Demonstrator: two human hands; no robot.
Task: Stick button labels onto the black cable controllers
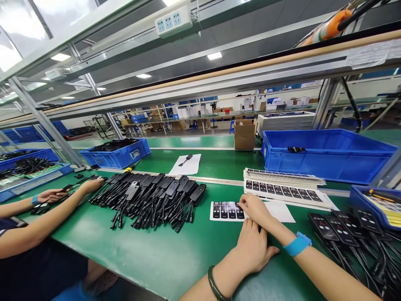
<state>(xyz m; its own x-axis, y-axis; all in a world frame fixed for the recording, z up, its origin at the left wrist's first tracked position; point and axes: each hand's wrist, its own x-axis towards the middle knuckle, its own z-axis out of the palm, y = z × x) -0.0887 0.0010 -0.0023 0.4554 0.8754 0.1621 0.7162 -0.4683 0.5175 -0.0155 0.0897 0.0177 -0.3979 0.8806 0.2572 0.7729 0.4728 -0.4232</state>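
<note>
My right hand (255,209), with a blue wristband, pinches the right edge of a small white label sheet (226,210) that carries a row of black labels and lies flat on the green table (156,255). My left hand (250,247), with a dark bracelet on its wrist, rests on the table just behind the right hand. Its fingertips are tucked under my right wrist and hidden. A stack of larger label sheets (282,186) lies just beyond my hands. Black remote-like units with cables (344,232) lie to my right.
A big pile of black cabled units (153,198) covers the table's left middle. A co-worker's hands (92,184) reach it from the left. Blue bins stand at the right (326,154), the far left (115,154) and the right edge (372,205). A cardboard box (244,134) stands behind.
</note>
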